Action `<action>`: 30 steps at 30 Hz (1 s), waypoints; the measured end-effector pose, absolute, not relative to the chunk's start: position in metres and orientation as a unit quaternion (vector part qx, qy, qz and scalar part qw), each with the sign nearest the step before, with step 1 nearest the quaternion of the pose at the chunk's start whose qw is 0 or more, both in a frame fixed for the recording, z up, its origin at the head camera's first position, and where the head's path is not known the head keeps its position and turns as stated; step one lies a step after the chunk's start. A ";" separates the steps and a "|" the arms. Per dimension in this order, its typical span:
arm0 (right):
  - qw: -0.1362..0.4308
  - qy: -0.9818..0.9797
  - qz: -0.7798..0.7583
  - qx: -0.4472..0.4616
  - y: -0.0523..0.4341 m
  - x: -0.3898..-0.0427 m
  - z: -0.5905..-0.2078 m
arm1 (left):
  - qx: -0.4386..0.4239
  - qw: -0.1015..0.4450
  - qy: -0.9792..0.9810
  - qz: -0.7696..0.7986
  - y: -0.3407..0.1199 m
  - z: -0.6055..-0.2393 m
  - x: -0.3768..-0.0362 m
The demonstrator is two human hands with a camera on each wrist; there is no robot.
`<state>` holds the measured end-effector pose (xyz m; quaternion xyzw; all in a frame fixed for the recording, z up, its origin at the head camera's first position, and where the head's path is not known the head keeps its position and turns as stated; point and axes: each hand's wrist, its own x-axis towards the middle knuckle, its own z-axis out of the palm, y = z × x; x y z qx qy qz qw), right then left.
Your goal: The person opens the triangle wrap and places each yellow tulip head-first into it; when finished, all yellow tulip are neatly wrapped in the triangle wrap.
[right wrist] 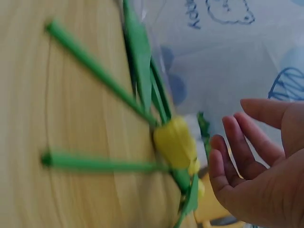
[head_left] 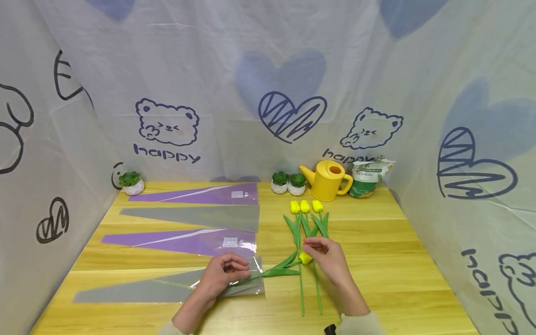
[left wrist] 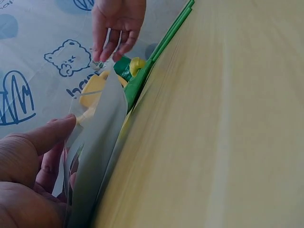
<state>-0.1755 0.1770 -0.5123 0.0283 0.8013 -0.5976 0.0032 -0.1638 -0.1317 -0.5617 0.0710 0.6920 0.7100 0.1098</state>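
Observation:
My left hand (head_left: 234,270) pinches the open mouth of a clear grey wrapping sleeve (head_left: 167,288) that lies flat near the table's front edge. In the left wrist view my thumb (left wrist: 45,137) presses on the sleeve's lifted edge (left wrist: 102,133). A yellow tulip (head_left: 305,258) lies crosswise, its green stem pointing into that mouth. My right hand (head_left: 316,246) hovers just above the tulip's head with relaxed fingers (right wrist: 237,142) and holds nothing. The same tulip head (right wrist: 175,142) shows beside my palm. Three more yellow tulips (head_left: 304,207) lie side by side under my right hand.
Two purple sleeves (head_left: 201,193) (head_left: 184,239) and another grey sleeve (head_left: 201,215) lie on the wooden table's left half. At the back stand a yellow watering can (head_left: 328,179), a green-and-white bag (head_left: 368,179) and small potted succulents (head_left: 289,182) (head_left: 131,182). Printed cloth walls enclose the table.

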 end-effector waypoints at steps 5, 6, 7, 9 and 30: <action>0.027 0.837 -0.546 0.007 0.187 -0.184 -0.516 | 0.071 0.110 0.690 0.712 -0.132 -0.561 -0.163; 0.034 0.843 -0.537 0.002 0.187 -0.185 -0.518 | 0.071 0.110 0.690 0.712 -0.132 -0.561 -0.163; 0.041 0.847 -0.530 -0.001 0.187 -0.187 -0.520 | 0.070 0.111 0.690 0.712 -0.132 -0.560 -0.163; 0.050 0.855 -0.516 -0.010 0.187 -0.189 -0.524 | 0.069 0.110 0.691 0.711 -0.133 -0.560 -0.163; 0.083 0.901 -0.406 -0.131 0.188 -0.198 -0.539 | 0.068 0.114 0.691 0.710 -0.132 -0.559 -0.162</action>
